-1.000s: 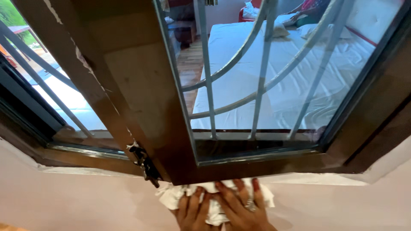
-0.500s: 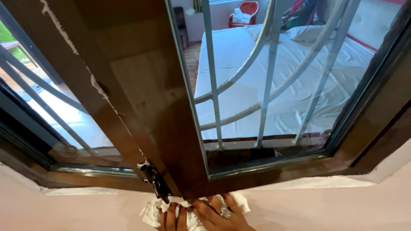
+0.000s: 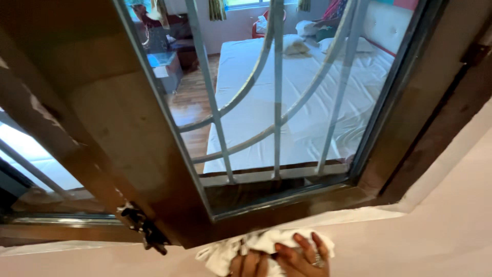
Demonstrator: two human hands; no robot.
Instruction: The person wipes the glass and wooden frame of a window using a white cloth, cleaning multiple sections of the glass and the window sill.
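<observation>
At six o'clock in the view, a crumpled white cloth (image 3: 266,249) lies on the pale sill (image 3: 410,246) just below the brown window frame (image 3: 287,210), its long axis running from eight to two o'clock; the right hand (image 3: 302,256) presses flat on it, fingers spread toward twelve, not closed around it; the left hand (image 3: 246,264) touches it alongside, its grip hard to tell; a black hinge (image 3: 146,228) sits at eight o'clock; the glass reflects a white bed (image 3: 287,102).
</observation>
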